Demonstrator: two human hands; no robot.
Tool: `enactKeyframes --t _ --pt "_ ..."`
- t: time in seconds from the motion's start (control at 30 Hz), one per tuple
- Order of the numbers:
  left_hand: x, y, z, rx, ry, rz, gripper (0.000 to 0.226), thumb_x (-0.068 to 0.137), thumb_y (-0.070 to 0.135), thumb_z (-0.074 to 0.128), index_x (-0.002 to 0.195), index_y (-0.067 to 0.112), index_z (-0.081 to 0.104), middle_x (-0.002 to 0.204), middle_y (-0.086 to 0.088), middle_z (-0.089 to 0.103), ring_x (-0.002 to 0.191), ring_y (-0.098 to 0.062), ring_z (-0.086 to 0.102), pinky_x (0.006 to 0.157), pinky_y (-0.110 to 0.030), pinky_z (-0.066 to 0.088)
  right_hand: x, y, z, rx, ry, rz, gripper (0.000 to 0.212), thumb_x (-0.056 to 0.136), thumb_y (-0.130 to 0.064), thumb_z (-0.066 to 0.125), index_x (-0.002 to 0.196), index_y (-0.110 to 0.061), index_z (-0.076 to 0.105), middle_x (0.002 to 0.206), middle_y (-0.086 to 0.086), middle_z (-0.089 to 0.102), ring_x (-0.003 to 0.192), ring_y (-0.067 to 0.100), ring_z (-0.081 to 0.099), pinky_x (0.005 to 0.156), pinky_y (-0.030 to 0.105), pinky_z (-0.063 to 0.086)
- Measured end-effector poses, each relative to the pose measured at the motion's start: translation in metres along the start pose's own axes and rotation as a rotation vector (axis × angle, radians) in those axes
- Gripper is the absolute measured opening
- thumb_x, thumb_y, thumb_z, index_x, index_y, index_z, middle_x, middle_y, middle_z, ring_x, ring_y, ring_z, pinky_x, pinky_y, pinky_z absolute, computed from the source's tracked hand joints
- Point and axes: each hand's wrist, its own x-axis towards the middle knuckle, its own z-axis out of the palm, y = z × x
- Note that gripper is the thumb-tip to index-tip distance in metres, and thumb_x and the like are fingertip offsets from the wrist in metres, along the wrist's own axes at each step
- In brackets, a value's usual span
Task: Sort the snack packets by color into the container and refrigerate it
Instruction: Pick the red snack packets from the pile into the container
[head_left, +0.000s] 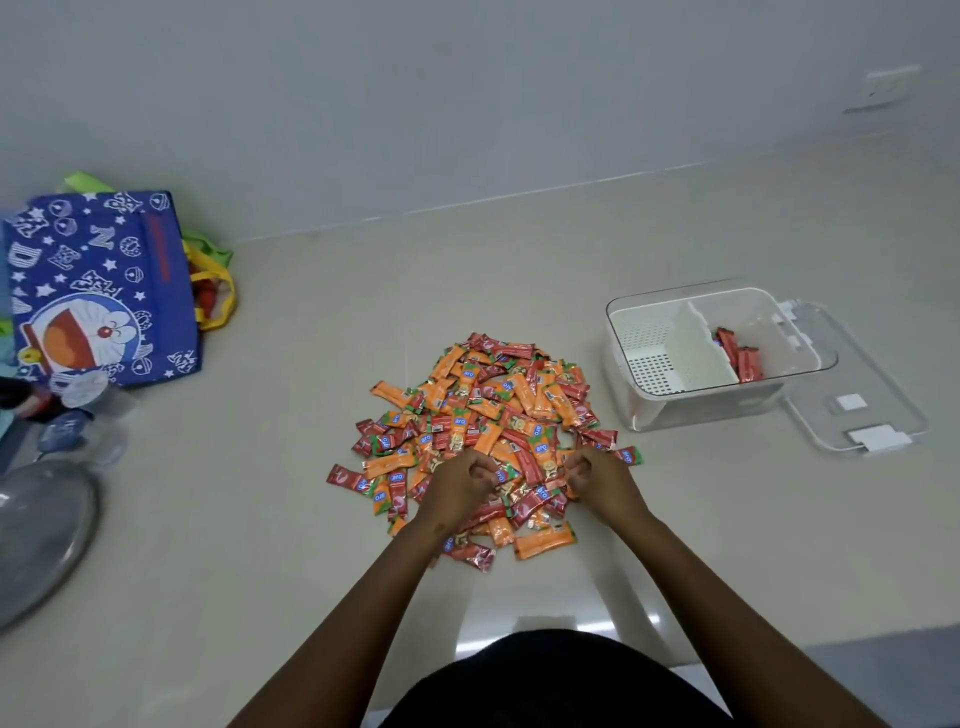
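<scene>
A heap of red and orange snack packets (483, 415) lies on the pale floor in front of me. Both hands are down in its near side. My left hand (460, 483) has its fingers curled among the packets, and my right hand (597, 480) is curled the same way; whether either pinches a packet is hidden by the fingers. To the right stands a clear container (618, 332) with a white perforated insert and a divider. A few red packets (737, 353) lie in its right compartment; the left compartment holds none.
The container's clear lid (862, 410) lies flat just right of it. A blue cartoon-print bag (98, 291) stands at the far left, with a round metal lid (41, 535) and plastic bottles below it. A wall runs along the back.
</scene>
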Motion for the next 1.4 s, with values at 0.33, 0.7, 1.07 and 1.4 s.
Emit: enactKeyframes --t 0.33,0.7,1.07,1.4 --pt "0.031 0.013 0.029 0.130 0.042 -0.001 0.016 0.086 0.012 0.050 0.098 0.013 0.061 0.095 -0.009 0.068 0.084 -0.027 0.063 0.065 -0.036 0.050 0.045 0.086 0.029 -0.195 0.313 0.090 0.037 0.077 -0.018 0.038 0.103 -0.016 0.063 0.098 0.006 0.068 0.091 0.025 0.064 0.080 0.038 0.054" --pt "0.065 0.013 0.057 0.303 0.090 -0.058 0.061 0.091 0.006 0.054 0.145 -0.002 0.028 0.112 -0.015 0.065 0.098 -0.029 0.065 0.070 -0.033 0.050 0.024 0.043 -0.025 -0.134 0.082 0.171 0.003 0.089 -0.003 0.051 0.086 -0.003 0.051 0.094 0.022 0.059 0.091 0.033 0.058 0.061 0.030 0.029" --pt "0.069 0.018 0.063 0.357 0.058 -0.067 0.049 0.086 0.008 0.065 0.128 0.000 0.042 0.109 -0.016 0.065 0.098 -0.032 0.065 0.071 -0.033 0.050 0.048 0.018 -0.003 -0.131 0.144 -0.007 0.028 0.085 -0.016 0.066 0.111 -0.009 0.060 0.103 0.007 0.047 0.085 0.015 0.052 0.075 0.023 0.041" --pt "0.080 0.010 0.010 -0.028 -0.071 -0.102 0.007 0.093 0.012 0.057 0.094 0.012 0.051 0.092 -0.014 0.063 0.069 -0.022 0.056 0.055 -0.029 0.042 0.038 0.028 -0.012 0.189 0.307 -0.028 0.018 0.096 -0.018 0.054 0.085 -0.004 0.052 0.080 0.003 0.062 0.074 0.016 0.058 0.060 0.028 0.043"
